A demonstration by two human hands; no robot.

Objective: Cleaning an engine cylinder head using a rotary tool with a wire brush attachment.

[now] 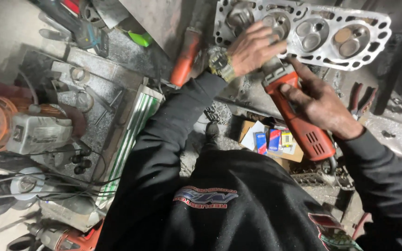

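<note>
A silver metal cylinder head [331, 35] with round chambers lies at the top of the head view. My left hand [252, 49], with a wristwatch [220, 63] on its wrist, rests on the front of a red angle grinder [298, 118], right against the cylinder head's lower edge. My right hand [319, 102] grips the grinder's red body from the right side. The grinder's working end is hidden under my left hand.
An orange-handled tool [184, 58] lies left of my left hand. Another power tool [24, 128] with an orange disc sits at the left among cables. Small coloured boxes [268, 139] lie on cardboard below the grinder. Red pliers [361, 100] lie at the right.
</note>
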